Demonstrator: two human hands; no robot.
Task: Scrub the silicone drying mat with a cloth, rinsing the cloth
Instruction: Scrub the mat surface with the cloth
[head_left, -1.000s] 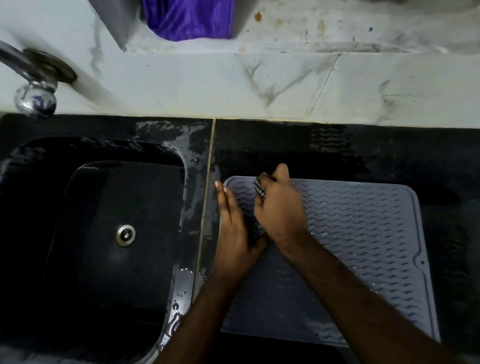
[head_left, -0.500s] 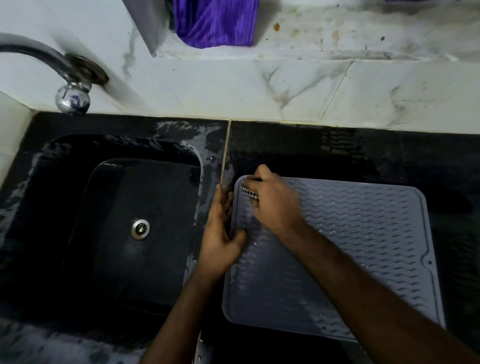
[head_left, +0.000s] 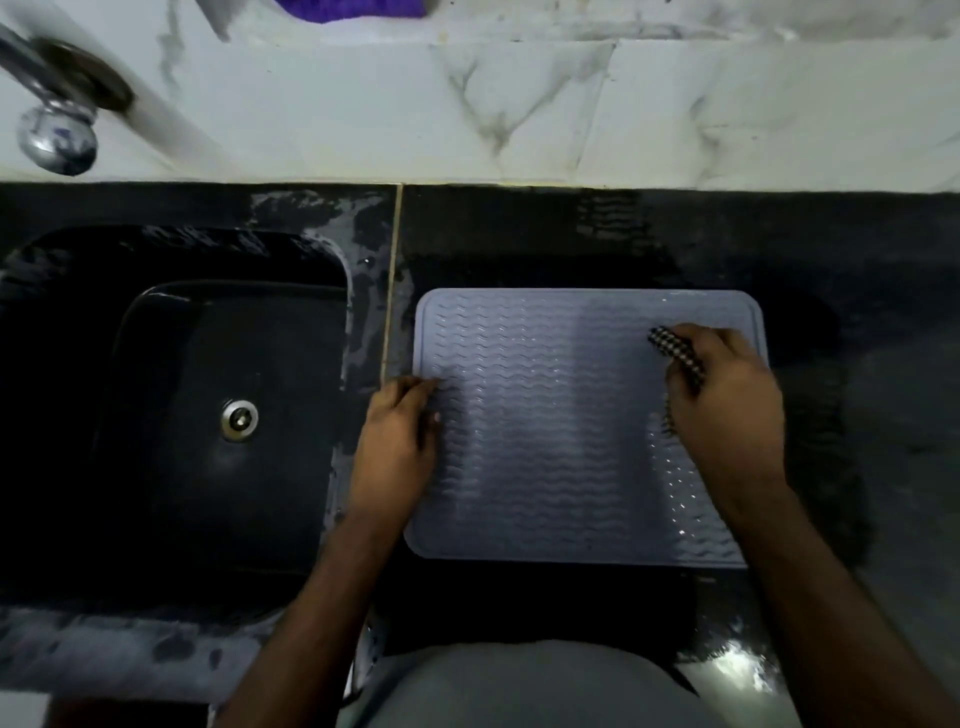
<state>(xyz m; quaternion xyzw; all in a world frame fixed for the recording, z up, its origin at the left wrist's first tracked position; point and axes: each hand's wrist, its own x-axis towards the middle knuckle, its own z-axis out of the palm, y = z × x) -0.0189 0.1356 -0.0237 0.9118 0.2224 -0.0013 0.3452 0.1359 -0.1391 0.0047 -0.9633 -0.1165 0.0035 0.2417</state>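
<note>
Right hand (head_left: 727, 400) fingers curl round the checked cloth (head_left: 675, 358), now at the mat's (head_left: 545, 441) far right; 0.5 s ago it scrubbed the left corner. Left hand (head_left: 397, 441) presses the mat's left edge, fingers loosely bent. Scrubbing continues beside the sink (head_left: 156, 322).

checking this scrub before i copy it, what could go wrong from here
The left hand only rests on the left edge of the drying mat, so hard strokes from the right hand with the checked cloth might slide the mat on the wet black counter. The cloth is wadded small, so the mat's wavy ridges may get uneven coverage. Dirty water could spread over the counter instead of reaching the sink.
</note>
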